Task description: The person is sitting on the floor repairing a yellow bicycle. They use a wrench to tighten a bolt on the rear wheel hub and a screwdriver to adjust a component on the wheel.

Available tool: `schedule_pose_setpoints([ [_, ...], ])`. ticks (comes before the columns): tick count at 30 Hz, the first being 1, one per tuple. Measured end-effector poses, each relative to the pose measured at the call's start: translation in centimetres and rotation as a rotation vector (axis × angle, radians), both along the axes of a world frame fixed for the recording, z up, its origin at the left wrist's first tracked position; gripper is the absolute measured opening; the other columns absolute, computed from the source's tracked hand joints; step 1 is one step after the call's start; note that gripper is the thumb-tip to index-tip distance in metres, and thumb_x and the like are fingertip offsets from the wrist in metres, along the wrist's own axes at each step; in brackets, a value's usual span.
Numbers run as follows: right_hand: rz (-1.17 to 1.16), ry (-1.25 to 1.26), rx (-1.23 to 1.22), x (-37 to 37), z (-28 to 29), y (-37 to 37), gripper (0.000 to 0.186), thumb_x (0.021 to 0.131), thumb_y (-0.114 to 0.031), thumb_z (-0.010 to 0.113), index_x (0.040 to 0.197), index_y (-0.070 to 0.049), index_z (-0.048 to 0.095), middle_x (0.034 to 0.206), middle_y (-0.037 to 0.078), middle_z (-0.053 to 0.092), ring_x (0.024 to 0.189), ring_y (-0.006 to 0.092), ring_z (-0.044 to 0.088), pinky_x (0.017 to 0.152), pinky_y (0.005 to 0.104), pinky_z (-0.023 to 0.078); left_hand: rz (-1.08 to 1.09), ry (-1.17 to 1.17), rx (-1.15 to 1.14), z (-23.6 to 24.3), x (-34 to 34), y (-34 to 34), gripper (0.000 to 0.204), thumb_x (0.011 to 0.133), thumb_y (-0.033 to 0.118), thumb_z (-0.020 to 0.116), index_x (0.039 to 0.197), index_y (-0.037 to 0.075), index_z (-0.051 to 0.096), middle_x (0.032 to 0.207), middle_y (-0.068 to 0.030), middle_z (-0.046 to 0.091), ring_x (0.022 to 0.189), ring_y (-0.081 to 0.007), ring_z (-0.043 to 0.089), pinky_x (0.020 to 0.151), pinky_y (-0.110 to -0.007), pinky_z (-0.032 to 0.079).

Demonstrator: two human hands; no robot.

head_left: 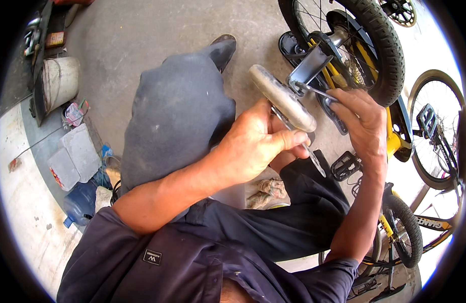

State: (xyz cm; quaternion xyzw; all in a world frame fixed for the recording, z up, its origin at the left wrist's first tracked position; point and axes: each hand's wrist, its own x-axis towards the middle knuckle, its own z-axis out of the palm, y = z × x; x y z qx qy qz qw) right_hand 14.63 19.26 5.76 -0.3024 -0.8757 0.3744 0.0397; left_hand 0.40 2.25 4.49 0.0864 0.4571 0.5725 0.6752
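Note:
My left hand (255, 141) is closed round the lower side of a small grey training wheel (283, 97). A flat, thin metal bar (316, 160), perhaps a spanner, runs out from under its thumb. A bent dark metal bracket (311, 65) stands at the wheel's far right side. My right hand (361, 118) is closed on a slim metal spanner (316, 92), whose far end meets the bracket beside the wheel. My fingers hide part of the bar and of the spanner's handle.
A yellow and black bicycle (392, 134) with a knobby tyre lies at the right, close to my right hand. More bicycles (437, 129) are behind it. At the left are a white bucket (61, 83) and a blue water bottle (81, 206). Work gloves (269, 190) lie below my hands.

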Motion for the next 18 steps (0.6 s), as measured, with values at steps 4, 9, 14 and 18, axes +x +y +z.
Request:
schedule_pose_setpoints([
  [4,-0.1,0.058,-0.025,0.5,1.5,-0.8,0.017,0.078,-0.002,0.068,0.095,0.001,0.069,0.074,0.008,0.06,0.068,0.0175,0.057,0.064,0.0287,0.045,0.0,0.006,-0.002,0.1,0.0,0.0,0.025,0.092,0.007,0.059,0.113,-0.003,0.05,0.098,-0.0151,0.065,0.088,-0.0238,0.067,0.079,-0.035,0.056],
  [9,-0.235,0.067,-0.02,0.7,3.6,-0.9,0.016,0.08,0.001,0.067,0.095,0.002,0.068,0.074,0.006,0.06,0.066,0.0112,0.054,0.061,0.0234,0.043,0.004,0.03,-0.02,0.1,0.1,0.0,0.026,0.091,0.005,0.059,0.114,-0.003,0.051,0.099,-0.0153,0.065,0.09,-0.0232,0.066,0.079,-0.034,0.056],
  [14,-0.167,0.038,0.087,0.2,5.6,-1.8,0.015,0.077,0.0,0.069,0.092,0.001,0.067,0.071,0.006,0.058,0.062,0.0119,0.054,0.059,0.0234,0.042,-0.002,0.076,-0.036,-0.1,0.2,0.0,0.027,0.09,0.003,0.06,0.115,-0.003,0.051,0.101,-0.0144,0.065,0.093,-0.0215,0.065,0.081,-0.034,0.055],
  [18,-0.134,0.062,0.126,-0.3,5.8,-2.6,0.015,0.074,0.0,0.071,0.088,0.001,0.066,0.067,0.007,0.058,0.058,0.0149,0.054,0.056,0.0252,0.043,0.012,0.08,-0.039,-0.2,0.2,-0.1,0.027,0.089,0.002,0.06,0.114,-0.002,0.051,0.102,-0.0132,0.065,0.094,-0.0203,0.065,0.083,-0.033,0.054],
])
